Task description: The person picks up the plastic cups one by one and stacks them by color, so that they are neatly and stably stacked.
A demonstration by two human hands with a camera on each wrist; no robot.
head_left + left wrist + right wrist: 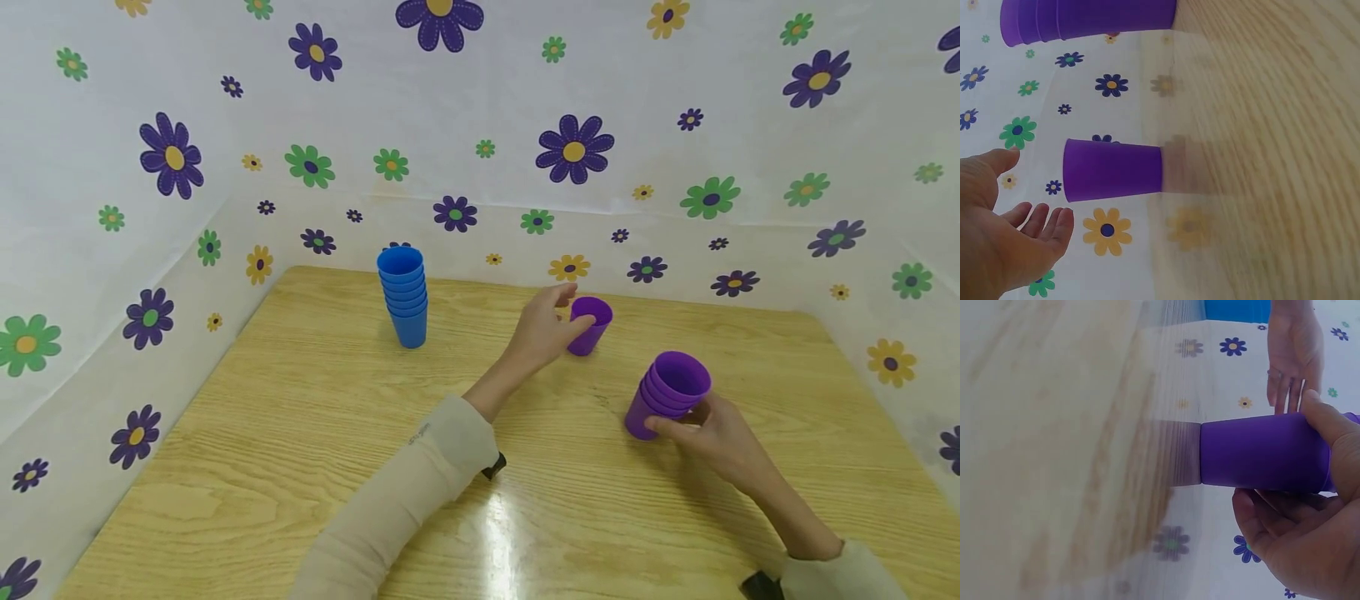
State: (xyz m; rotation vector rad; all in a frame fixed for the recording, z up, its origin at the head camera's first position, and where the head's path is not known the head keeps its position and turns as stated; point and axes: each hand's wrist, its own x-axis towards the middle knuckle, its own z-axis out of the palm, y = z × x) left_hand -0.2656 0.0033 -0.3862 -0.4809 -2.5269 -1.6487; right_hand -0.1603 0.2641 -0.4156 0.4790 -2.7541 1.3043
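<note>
The left hand (542, 332) is seen open beside the single purple cup (590, 325), fingers loosely spread and nothing gripped; whether the fingertips touch the cup wall cannot be told from the head view, and in the left wrist view a gap is shown between palm and cup (1113, 170). The purple stack (667, 393) is held by the right hand (712, 437), fingers and thumb curled round its lower wall, the stack tilted on the surface (300, 433). A blue stack (405, 296) is left standing well apart, near the back wall. The risks are judged thus: the lone cup is light and could be knocked over if it is brushed rather than gripped; the tilted stack could slip or shed its top cups if the grip is loosened; the glossy surface offers little friction.
</note>
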